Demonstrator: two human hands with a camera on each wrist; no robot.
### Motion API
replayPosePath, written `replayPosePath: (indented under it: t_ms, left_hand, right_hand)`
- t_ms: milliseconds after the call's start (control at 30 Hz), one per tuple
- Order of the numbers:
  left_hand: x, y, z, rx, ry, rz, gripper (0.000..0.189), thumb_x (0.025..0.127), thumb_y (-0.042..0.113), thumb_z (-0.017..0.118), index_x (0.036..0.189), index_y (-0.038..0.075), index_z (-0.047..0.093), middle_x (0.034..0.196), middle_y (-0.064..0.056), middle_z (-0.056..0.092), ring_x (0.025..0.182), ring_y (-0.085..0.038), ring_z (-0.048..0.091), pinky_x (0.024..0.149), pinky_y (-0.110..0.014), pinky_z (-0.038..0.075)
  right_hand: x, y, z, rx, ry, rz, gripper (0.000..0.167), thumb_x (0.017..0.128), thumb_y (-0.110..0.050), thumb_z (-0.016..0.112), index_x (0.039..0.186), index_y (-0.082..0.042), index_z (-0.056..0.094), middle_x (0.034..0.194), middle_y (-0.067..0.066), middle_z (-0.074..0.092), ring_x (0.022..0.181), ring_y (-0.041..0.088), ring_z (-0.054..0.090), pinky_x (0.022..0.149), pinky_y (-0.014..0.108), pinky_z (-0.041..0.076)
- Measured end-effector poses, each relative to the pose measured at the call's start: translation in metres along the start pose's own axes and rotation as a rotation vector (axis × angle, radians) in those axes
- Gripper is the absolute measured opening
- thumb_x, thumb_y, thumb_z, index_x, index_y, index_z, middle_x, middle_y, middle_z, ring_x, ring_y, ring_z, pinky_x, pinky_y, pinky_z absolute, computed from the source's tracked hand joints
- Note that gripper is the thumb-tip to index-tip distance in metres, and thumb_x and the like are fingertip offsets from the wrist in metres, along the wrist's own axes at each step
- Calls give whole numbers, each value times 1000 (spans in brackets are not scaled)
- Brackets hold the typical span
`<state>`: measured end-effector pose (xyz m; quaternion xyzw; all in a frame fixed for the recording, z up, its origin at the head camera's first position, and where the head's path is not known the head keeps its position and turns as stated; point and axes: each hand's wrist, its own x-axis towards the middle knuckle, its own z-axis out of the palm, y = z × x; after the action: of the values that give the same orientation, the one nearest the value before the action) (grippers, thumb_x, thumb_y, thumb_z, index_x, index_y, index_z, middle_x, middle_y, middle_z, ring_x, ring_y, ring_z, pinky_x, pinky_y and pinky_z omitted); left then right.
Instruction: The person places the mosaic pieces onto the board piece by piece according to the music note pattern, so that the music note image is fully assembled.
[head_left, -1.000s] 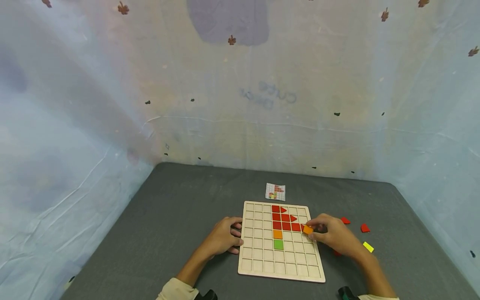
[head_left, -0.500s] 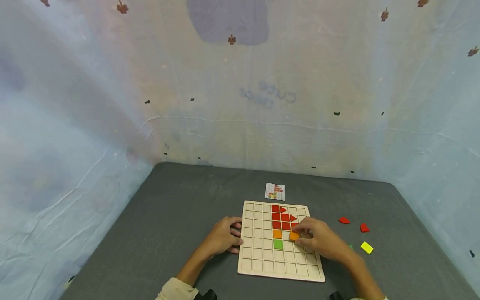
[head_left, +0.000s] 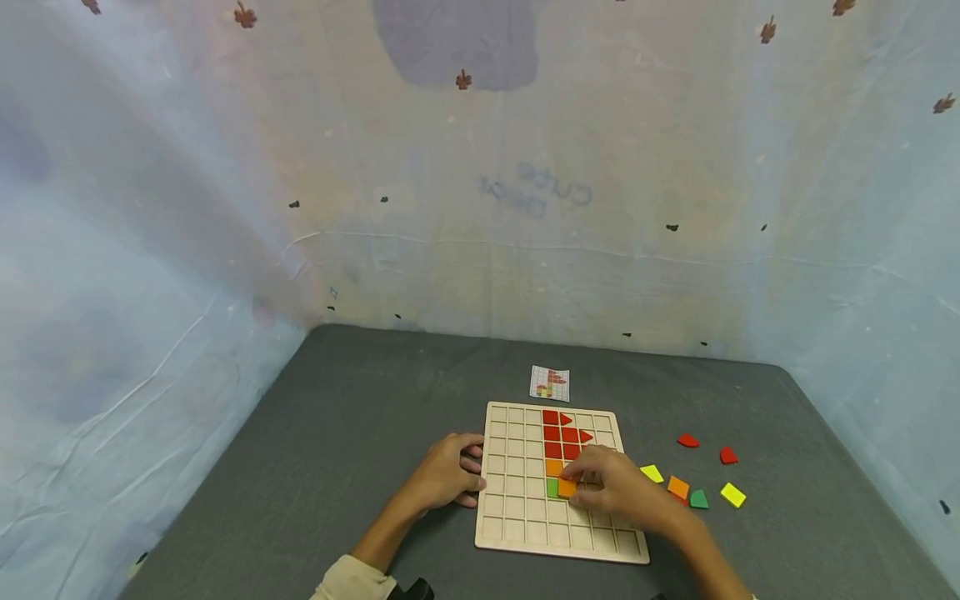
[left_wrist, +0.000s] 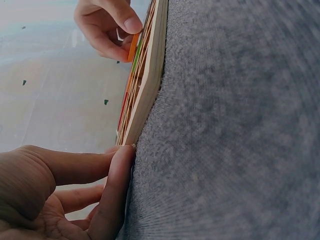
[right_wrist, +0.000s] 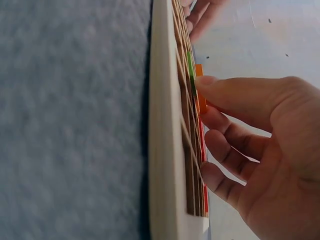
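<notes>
Fingers (right_wrist: 242, 92) of the right hand (head_left: 618, 483) are drawn close in a pinch, thumb against fingertip, on an orange tile (head_left: 567, 487); the left hand (head_left: 441, 472) holds the left edge of the board (head_left: 516, 485).

Dark cloth covers the counter (head_left: 375, 400), and the board lies on it. It looks like wood: stiff, flat, probably light enough to slide when pressed, so its rim is the sensible hold.

Its grid makes shallow compartments. Down the middle column sit three red squares (head_left: 551, 417), an orange square (head_left: 553, 467) and a green square (head_left: 552, 488). Red triangles (head_left: 566, 420) end the top two rows; the right hand hides part of the third row. Many other cells show bare.

Beyond the board lies a small printed card (head_left: 550, 383), likely thin and bendable.

The pinched tile is just right of the green square, overlapping it from the head view; whether it touches the board I cannot tell. It should be hard, light and perhaps slick, best taken by opposite edges. Loose to the right lie red (head_left: 687, 441), yellow (head_left: 733, 495), orange (head_left: 678, 486) and green pieces (head_left: 699, 499), some curved-sided, likely to handle the same.
</notes>
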<state>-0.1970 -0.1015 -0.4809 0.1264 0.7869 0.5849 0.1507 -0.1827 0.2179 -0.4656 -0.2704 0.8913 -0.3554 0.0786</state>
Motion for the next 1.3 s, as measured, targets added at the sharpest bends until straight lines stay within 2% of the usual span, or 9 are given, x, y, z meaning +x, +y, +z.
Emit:
replayPosePath:
  t_ms: [167, 500, 1300]
  left_hand:
    - [0, 0, 0, -1, 2, 1, 68, 85, -11, 78, 148, -8, 52, 125, -18, 56, 101, -24, 64, 60, -37, 67]
    - [0, -2, 0, 4, 1, 4, 68, 85, -11, 78, 148, -8, 52, 125, -18, 56, 101, -24, 65, 60, -36, 67]
    - [2, -5, 0, -2, -2, 12, 67, 85, -11, 77, 147, -7, 53, 125, -17, 56, 100, -24, 64, 60, -37, 67]
  right_hand:
    - [1, -5, 4, -35, -17, -25, 23, 91, -24, 85, 113, -18, 79, 105, -10, 69, 91, 8, 57, 78, 27, 52]
    - [0, -12, 7, 34, -53, -19, 21, 90, -24, 86, 110, -23, 80, 106, -11, 71, 98, 11, 60, 82, 28, 54]
    - [1, -15, 9, 80, -92, 47, 23, 89, -22, 86, 111, -21, 79, 100, -10, 72, 90, 9, 63, 77, 25, 55]
